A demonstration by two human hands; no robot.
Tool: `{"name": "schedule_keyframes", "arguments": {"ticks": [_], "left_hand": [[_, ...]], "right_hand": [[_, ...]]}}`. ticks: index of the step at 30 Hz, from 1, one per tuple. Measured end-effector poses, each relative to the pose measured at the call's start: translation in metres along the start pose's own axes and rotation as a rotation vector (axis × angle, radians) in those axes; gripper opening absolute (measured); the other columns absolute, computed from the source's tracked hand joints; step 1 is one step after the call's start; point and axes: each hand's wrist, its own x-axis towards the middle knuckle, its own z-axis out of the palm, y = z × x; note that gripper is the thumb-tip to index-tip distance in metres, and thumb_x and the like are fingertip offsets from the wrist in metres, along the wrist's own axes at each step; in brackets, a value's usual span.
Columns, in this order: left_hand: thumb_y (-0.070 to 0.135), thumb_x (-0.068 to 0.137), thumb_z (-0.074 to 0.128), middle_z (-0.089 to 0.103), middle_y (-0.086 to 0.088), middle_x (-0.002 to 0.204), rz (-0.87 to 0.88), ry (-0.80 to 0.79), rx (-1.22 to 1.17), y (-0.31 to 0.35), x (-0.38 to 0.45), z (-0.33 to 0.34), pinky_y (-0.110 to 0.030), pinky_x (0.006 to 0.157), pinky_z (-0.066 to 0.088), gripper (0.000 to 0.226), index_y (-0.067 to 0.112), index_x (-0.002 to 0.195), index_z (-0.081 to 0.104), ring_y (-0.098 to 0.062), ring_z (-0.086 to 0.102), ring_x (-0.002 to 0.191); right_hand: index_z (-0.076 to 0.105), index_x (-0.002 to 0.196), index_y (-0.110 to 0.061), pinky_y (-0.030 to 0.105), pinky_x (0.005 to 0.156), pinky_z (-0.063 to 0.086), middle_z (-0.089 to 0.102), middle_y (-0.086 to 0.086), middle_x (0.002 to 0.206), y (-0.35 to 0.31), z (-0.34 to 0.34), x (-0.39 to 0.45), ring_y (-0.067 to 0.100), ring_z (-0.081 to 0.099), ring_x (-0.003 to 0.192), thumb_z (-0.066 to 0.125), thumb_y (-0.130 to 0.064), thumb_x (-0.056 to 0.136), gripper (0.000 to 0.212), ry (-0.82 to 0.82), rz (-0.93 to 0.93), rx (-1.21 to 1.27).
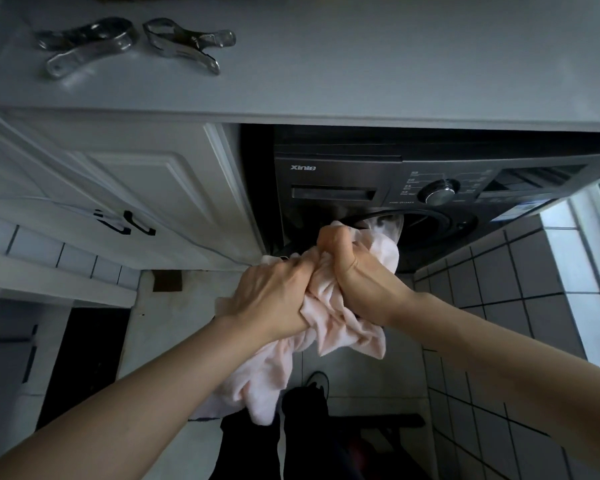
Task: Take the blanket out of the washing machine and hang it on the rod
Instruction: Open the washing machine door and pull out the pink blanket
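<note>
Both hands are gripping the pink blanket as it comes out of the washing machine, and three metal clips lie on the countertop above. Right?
Not quite. The head view shows two metal clips on the countertop, not three. The rest holds: the left hand and right hand both grip the pink blanket coming out of the washing machine.

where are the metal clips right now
In the head view, the two metal clips lie side by side on the grey countertop, upper left, above the white cabinet door and left of the washing machine.
</note>
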Motion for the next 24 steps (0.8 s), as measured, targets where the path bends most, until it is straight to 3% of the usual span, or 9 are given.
{"name": "schedule_keyframes", "arguments": {"ticks": [2, 4, 6, 8, 10, 13, 17, 22, 24], "left_hand": [[0.066, 0.065, 0.024, 0.066, 0.002, 0.096, 0.06, -0.016, 0.057, 0.0, -0.004, 0.001, -0.029, 0.059, 0.033, 0.072, 0.021, 0.115, 0.049, -0.027, 0.063, 0.084], [0.059, 0.066, 0.028, 0.066, 0.003, 0.097, 0.107, -0.037, 0.075, -0.001, -0.009, -0.002, -0.03, 0.058, 0.032, 0.059, 0.024, 0.109, 0.05, -0.027, 0.062, 0.081], [0.057, 0.064, 0.029, 0.065, 0.004, 0.094, 0.156, -0.033, 0.081, -0.002, -0.011, -0.008, -0.031, 0.055, 0.031, 0.055, 0.024, 0.103, 0.049, -0.028, 0.062, 0.071], [0.058, 0.061, 0.029, 0.063, 0.004, 0.09, 0.205, -0.042, 0.117, -0.006, -0.013, -0.01, -0.031, 0.05, 0.029, 0.056, 0.023, 0.1, 0.047, -0.028, 0.059, 0.06], [0.055, 0.061, 0.045, 0.061, 0.004, 0.087, 0.237, -0.098, 0.157, -0.013, -0.018, -0.009, -0.029, 0.047, 0.033, 0.049, 0.025, 0.099, 0.04, -0.027, 0.056, 0.056], [0.036, 0.045, 0.077, 0.058, 0.004, 0.082, 0.3, -0.131, 0.216, -0.02, -0.026, -0.01, -0.033, 0.046, 0.047, 0.067, 0.025, 0.099, 0.039, -0.024, 0.052, 0.05], [0.028, 0.035, 0.078, 0.056, 0.008, 0.078, 0.352, -0.061, 0.326, -0.023, -0.033, -0.022, -0.031, 0.048, 0.019, 0.071, 0.023, 0.096, 0.043, -0.019, 0.049, 0.045], [0.024, 0.037, 0.076, 0.059, 0.004, 0.08, 0.373, -0.026, 0.33, -0.028, -0.033, -0.035, -0.028, 0.049, 0.018, 0.071, 0.021, 0.1, 0.044, -0.021, 0.051, 0.044], [0.025, 0.033, 0.077, 0.059, 0.005, 0.078, 0.363, -0.036, 0.348, -0.03, -0.032, -0.039, -0.028, 0.049, 0.018, 0.074, 0.021, 0.099, 0.044, -0.021, 0.051, 0.044]], "right_hand": [[0.027, 0.126, -0.016, 0.037, 0.09, 0.047, 0.053, 0.007, 0.117, 0.012, -0.001, -0.002, 0.022, 0.053, 0.105, 0.054, -0.036, 0.091, 0.049, -0.106, -0.15, -0.089], [0.03, 0.129, -0.019, 0.037, 0.099, 0.04, 0.052, -0.001, 0.127, 0.022, -0.005, -0.003, 0.017, 0.051, 0.115, 0.067, -0.038, 0.085, 0.061, -0.171, -0.19, -0.116], [0.038, 0.131, -0.023, 0.034, 0.106, 0.031, 0.048, -0.012, 0.13, 0.034, -0.007, -0.002, 0.011, 0.044, 0.122, 0.072, -0.044, 0.078, 0.066, -0.18, -0.21, -0.139], [0.039, 0.136, -0.025, 0.039, 0.112, 0.023, 0.046, -0.01, 0.135, 0.051, -0.004, 0.002, 0.013, 0.036, 0.131, 0.07, -0.053, 0.073, 0.076, -0.211, -0.241, -0.27], [0.03, 0.142, -0.032, 0.046, 0.114, 0.018, 0.04, -0.01, 0.142, 0.069, -0.001, 0.006, 0.018, 0.024, 0.139, 0.066, -0.061, 0.069, 0.086, -0.29, -0.188, -0.349], [0.012, 0.145, -0.041, 0.049, 0.114, 0.014, 0.026, -0.014, 0.148, 0.093, 0.007, 0.017, 0.022, 0.012, 0.141, 0.062, -0.067, 0.065, 0.098, -0.392, -0.089, -0.408], [-0.008, 0.145, -0.049, 0.059, 0.112, 0.016, 0.01, -0.016, 0.154, 0.115, 0.026, 0.038, 0.03, 0.012, 0.14, 0.071, -0.071, 0.06, 0.118, -0.448, -0.013, -0.483], [-0.021, 0.141, -0.051, 0.06, 0.114, 0.003, -0.004, -0.012, 0.157, 0.124, 0.047, 0.057, 0.031, -0.003, 0.145, 0.069, -0.072, 0.065, 0.119, -0.531, 0.063, -0.435], [-0.019, 0.145, -0.042, 0.056, 0.116, -0.002, -0.008, -0.006, 0.159, 0.122, 0.054, 0.06, 0.031, -0.009, 0.145, 0.064, -0.069, 0.073, 0.113, -0.592, 0.097, -0.44]]}}
